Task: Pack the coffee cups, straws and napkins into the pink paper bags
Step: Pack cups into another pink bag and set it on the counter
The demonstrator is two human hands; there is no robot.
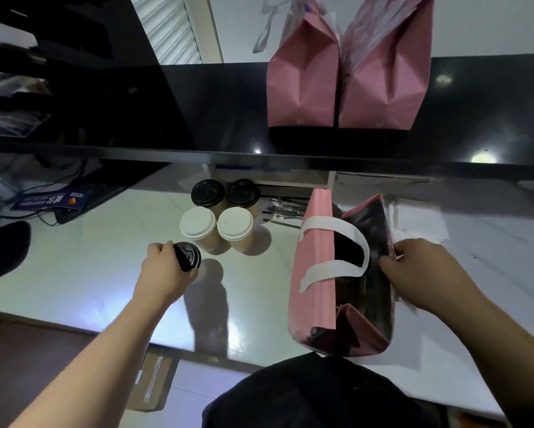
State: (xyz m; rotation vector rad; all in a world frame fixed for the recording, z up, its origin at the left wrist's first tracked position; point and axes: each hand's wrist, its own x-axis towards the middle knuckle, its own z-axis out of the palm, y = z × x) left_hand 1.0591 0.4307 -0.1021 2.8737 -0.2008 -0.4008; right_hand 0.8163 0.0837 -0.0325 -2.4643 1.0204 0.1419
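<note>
My left hand (166,267) grips a black-lidded cup (187,256), tilted, just left of the open pink bag (318,273) on the desk (105,273). My right hand (420,267) pinches the bag's right rim. Four cups (216,211) stand behind.

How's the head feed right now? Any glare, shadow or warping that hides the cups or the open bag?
Head view: glare spots on the black counter and white table; left hand and its black-lidded cup cast a dark shadow toward the camera; open pink bag's interior is too dark to read; wide-angle bends the edges; cups stay sharp.
</note>
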